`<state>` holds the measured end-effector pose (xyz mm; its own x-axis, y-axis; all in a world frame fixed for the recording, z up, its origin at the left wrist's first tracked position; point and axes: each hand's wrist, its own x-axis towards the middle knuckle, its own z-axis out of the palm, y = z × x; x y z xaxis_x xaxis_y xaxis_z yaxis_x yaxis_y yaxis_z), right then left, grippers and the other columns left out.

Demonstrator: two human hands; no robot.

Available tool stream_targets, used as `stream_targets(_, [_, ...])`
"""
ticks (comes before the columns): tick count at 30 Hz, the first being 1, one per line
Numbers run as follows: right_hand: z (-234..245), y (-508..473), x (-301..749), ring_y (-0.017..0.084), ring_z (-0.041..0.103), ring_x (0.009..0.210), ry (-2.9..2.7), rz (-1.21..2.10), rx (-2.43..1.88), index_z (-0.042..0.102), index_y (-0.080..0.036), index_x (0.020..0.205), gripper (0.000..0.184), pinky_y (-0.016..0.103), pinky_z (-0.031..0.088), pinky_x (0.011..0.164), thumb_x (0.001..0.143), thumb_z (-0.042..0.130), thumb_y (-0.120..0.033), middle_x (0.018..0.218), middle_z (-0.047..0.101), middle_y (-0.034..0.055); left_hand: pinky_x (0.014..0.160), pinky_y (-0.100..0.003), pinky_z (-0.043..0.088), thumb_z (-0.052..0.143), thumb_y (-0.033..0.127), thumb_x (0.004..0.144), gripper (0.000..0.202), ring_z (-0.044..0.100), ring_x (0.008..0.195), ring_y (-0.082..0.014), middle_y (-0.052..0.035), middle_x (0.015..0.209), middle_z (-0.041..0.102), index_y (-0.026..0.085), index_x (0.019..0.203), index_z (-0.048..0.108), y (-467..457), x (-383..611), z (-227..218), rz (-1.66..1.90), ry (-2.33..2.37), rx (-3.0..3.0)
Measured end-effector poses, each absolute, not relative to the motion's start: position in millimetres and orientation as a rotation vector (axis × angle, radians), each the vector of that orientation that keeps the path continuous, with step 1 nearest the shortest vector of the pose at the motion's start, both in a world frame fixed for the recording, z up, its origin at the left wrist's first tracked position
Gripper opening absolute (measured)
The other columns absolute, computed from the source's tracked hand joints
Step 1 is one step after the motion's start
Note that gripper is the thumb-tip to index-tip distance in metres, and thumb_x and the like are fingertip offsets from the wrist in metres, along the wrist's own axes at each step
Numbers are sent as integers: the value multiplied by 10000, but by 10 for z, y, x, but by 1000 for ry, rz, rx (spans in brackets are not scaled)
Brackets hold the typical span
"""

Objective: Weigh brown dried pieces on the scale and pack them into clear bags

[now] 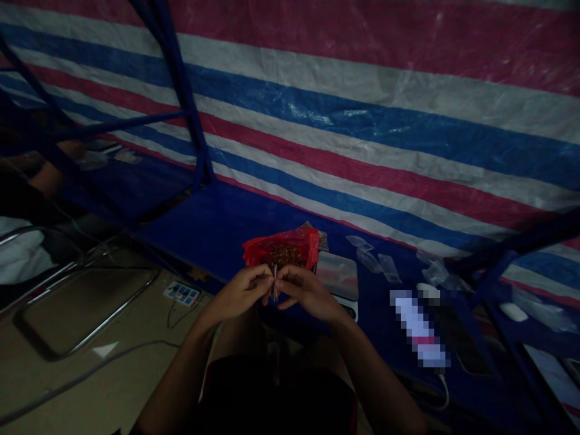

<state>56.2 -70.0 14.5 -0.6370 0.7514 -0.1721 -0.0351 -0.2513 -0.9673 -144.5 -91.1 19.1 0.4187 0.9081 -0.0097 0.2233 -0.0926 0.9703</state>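
Observation:
My left hand (247, 291) and my right hand (304, 290) meet at the front edge of the blue table, fingertips pinched. Between them is a thin, pale thing seen edge-on, which looks like a small plastic bag (275, 275); the dim light hides its details. Just beyond my fingers lies an opened red plastic bag (308, 246) holding many small brown bits (285, 254), too small to name. A flat scale (338, 275) with a pale tray stands right of the red bag, close to my right hand.
Several clear plastic bags (369, 260) lie right of the scale. A phone with a blurred screen (419, 332) rests on the table (203, 223), cable attached. A power strip (182, 293) is on the floor at left. Blue metal posts (181, 78) frame the table; another person's arm (48, 175) shows far left.

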Motion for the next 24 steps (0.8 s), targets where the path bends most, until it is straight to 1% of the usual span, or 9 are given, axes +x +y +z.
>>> stream_targets(3, [150, -676, 591, 163, 711, 888, -1505, 1933, -914, 643, -189, 934, 402, 274, 585, 724, 842, 747, -567, 903, 713, 14, 677, -279, 465, 492, 461, 990, 340, 595, 669, -144, 0, 713, 618, 200, 783, 561, -883, -1375, 169, 819, 1085, 1549])
stream_targets(8, [133, -709, 681, 165, 718, 881, -1512, 1929, -988, 657, -183, 945, 429, 285, 585, 740, 838, 739, -590, 896, 727, 20, 669, -275, 466, 480, 488, 1004, 344, 617, 695, -153, -4, 743, 644, 202, 834, 568, -891, -1279, 122, 754, 1103, 1516])
stream_targets(13, [125, -819, 778, 167, 715, 900, -1546, 1905, -985, 651, -179, 962, 424, 274, 578, 725, 885, 686, -594, 923, 730, 31, 646, -267, 476, 473, 503, 1012, 343, 613, 686, -145, 11, 756, 629, 203, 862, 546, -931, -1230, 143, 705, 1037, 1502])
stream_targets(18, [117, -933, 822, 178, 703, 909, -1520, 1852, -930, 634, -177, 961, 427, 272, 581, 699, 905, 661, -599, 931, 710, 35, 599, -256, 456, 493, 516, 1005, 356, 580, 629, -128, 20, 718, 607, 193, 864, 542, -939, -1204, 155, 712, 968, 1527])
stream_targets(21, [96, -968, 833, 177, 691, 917, -1526, 1817, -878, 627, -181, 974, 405, 273, 577, 707, 938, 626, -584, 946, 694, 37, 594, -254, 451, 498, 505, 1005, 355, 576, 614, -123, 23, 703, 599, 188, 853, 551, -935, -1192, 119, 709, 946, 1514])
stream_targets(24, [44, -965, 828, 165, 672, 883, -1519, 1793, -841, 614, -183, 943, 389, 276, 580, 702, 941, 630, -572, 918, 656, 23, 601, -252, 441, 503, 487, 1006, 352, 568, 594, -118, 28, 659, 591, 184, 835, 558, -928, -1185, 71, 726, 952, 1519])
